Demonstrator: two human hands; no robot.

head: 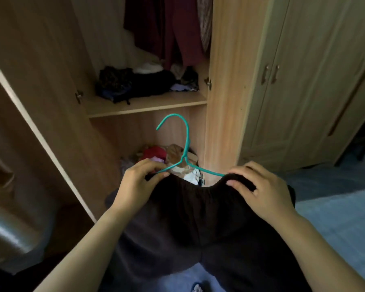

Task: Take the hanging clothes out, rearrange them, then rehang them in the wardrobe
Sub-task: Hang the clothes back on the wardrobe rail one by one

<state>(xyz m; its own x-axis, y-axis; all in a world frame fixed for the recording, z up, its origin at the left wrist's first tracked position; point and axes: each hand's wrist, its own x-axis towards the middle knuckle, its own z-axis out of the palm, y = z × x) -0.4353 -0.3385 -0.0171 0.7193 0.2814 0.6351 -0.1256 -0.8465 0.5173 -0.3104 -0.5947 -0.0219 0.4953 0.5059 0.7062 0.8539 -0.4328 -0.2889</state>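
Wardrobe: door open, 2 compartments visible, split by a shelf.
Upper compartment: maroon clothes hang at the top, with a dark folded pile on the shelf below them.
Lower compartment: a mixed heap.
Dark garment: held up in front of the lower compartment, top edge bunched over a teal hanger and the rest hanging down.
Left hand: thumb and fingers pinch the fabric edge together with the hanger's left arm.
Right hand: fingers curl over the fabric that covers the hanger's right arm, thumb pressing from the near side.
Hanger: hook upright, opening to the left, both arms sloping down into the hands.
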